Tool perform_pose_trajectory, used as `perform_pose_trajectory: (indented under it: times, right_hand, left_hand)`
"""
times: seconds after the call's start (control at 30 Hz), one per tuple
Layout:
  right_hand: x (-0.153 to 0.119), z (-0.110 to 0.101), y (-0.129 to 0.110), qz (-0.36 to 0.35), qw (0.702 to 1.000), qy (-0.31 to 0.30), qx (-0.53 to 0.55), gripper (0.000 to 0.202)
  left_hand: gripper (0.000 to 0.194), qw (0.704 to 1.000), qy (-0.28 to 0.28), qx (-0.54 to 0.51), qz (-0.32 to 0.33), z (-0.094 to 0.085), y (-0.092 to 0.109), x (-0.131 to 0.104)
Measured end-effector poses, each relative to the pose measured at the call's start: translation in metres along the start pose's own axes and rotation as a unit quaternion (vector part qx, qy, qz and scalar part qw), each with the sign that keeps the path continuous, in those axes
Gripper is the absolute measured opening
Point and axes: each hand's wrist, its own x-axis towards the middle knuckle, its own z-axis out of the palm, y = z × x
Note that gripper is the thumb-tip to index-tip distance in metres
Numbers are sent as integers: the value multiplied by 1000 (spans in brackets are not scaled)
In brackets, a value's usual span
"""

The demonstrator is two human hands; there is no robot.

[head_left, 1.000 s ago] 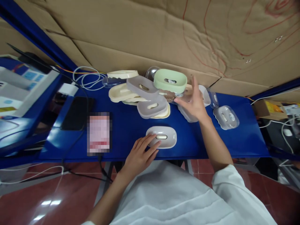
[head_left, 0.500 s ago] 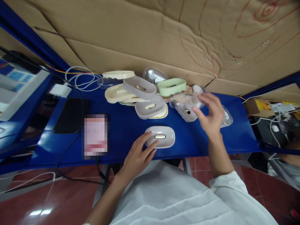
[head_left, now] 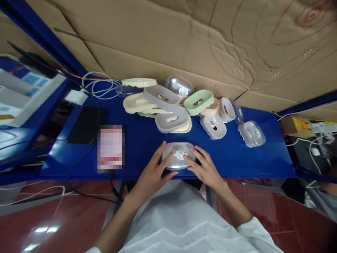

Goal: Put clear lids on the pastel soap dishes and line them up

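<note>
A clear plastic cover (head_left: 172, 162) with a round white label lies over the grey oval dish near the table's front edge. My left hand (head_left: 156, 171) grips the cover's left side, fingers on its top and rim. On the right side my right hand (head_left: 204, 166) has its fingertips on the cover and its rim. Behind them is a pile of oval dishes: a grey one (head_left: 172, 120), cream ones and a green one (head_left: 199, 102). Another grey dish (head_left: 216, 127) lies right of the pile.
A covered dish (head_left: 252, 134) lies at the right of the blue table (head_left: 231, 158). A pixelated rectangle (head_left: 110, 148), a black flat object (head_left: 85, 124) and white cable (head_left: 98, 86) are at the left. Cardboard (head_left: 147, 42) stands behind.
My right hand has come from the right back to the front with the clear cover, which now lies over the grey dish. My left hand has moved onto the cover. The view has shifted slightly.
</note>
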Motion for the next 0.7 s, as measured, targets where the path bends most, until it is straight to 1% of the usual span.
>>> perform_pose_trajectory:
  times: [0.1, 0.17, 0.3, 0.47, 0.6, 0.7]
  right_hand:
    - [-1, 2, 0, 4, 1000, 1, -9, 56]
    - [-2, 6, -3, -2, 1000, 7, -13, 58]
    - [-5, 12, -7, -28, 1000, 8, -7, 54]
    - [-8, 13, -9, -56, 998, 6, 8, 55]
    - [-11, 12, -12, -93, 995, 24, 13, 53]
    - [-14, 13, -14, -88, 996, 1, 14, 51]
  left_hand:
    - [82, 1000, 12, 4, -10, -2, 0, -1]
    - [81, 1000, 16, 4, 1, -3, -2, -1]
    - [82, 1000, 17, 5, 17, -6, -6, -5]
    - [85, 999, 6, 34, 37, -10, -9, -13]
    - [75, 999, -4, 17, 49, -12, -14, -19]
    - [65, 1000, 3, -12, 28, -10, -18, -19]
